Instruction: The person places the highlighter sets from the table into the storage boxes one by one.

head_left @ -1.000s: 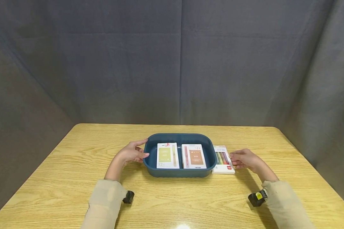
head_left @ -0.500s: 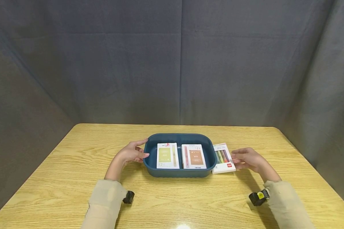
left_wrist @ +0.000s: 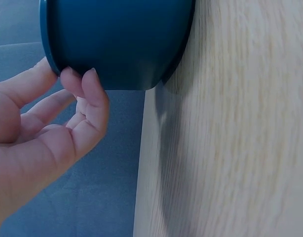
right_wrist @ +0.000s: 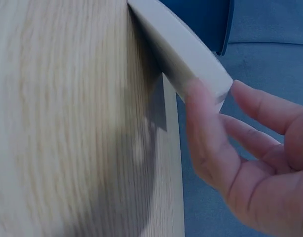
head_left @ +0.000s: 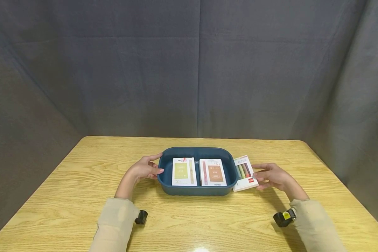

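A dark blue tray point(head_left: 196, 190) with a divider stands on the table. My left hand point(head_left: 143, 167) holds its left end; in the left wrist view the thumb and curled fingers point(left_wrist: 94, 94) are at the rim. Inside lie a white box with a green panel point(head_left: 181, 170), left, and one with an orange-brown panel point(head_left: 215, 172), right. Beside the tray's right end, a white windowed box of coloured sticks point(head_left: 250, 182) leans at a slant. My right hand point(head_left: 272, 175) pinches its outer edge; the right wrist view shows that edge point(right_wrist: 191, 49) raised off the table.
The wood-grain table point(head_left: 189, 220) stretches around the tray on all sides. Grey cloth point(head_left: 195, 70) hangs behind and along both sides. A small black camera is on each wrist.
The windowed box has turned and its right side has tipped up off the table, while my right fingers shifted along its edge. The tray and my left hand have stayed put.
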{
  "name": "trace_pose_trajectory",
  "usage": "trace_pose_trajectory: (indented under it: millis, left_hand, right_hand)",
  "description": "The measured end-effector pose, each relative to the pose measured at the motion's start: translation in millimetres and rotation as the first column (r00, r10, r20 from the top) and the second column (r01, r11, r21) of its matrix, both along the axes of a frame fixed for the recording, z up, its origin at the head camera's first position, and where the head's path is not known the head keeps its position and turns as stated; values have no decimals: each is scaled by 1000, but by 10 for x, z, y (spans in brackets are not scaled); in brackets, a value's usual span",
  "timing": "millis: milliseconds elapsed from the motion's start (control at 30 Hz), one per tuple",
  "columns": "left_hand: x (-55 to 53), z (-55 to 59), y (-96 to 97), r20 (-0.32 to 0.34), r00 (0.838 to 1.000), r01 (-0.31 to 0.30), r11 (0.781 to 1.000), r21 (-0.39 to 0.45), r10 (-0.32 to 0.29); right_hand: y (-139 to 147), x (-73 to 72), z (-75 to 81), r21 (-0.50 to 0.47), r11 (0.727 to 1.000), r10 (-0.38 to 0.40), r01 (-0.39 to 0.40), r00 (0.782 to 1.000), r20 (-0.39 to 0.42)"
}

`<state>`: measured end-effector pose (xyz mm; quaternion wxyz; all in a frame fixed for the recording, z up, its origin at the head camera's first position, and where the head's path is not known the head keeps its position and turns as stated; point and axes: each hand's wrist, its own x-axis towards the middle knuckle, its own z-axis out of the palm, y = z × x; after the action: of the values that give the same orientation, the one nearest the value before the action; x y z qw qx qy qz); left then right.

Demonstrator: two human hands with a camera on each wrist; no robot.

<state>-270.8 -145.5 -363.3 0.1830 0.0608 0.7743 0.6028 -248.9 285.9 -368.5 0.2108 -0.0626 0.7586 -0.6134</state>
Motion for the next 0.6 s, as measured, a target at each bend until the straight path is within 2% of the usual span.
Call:
trace_pose_trajectory:
  millis: [267, 400, 600]
  left_hand:
    - [-13, -20, -11, -2, 1000, 0, 1000, -4, 0]
    - [-21, -24, -14, 1, 1000, -1, 1000, -8, 1]
    - [-17, -15, -15, 11, 1000, -2, 1000, -5, 2]
  right_hand:
    - [4, -8, -23, -73, 997, 38, -39, 999, -9]
    - [-1, -10, -24, -97, 995, 30, -30, 1000, 1]
    - [3, -18, -32, -65, 998, -2, 1, 1000, -20]
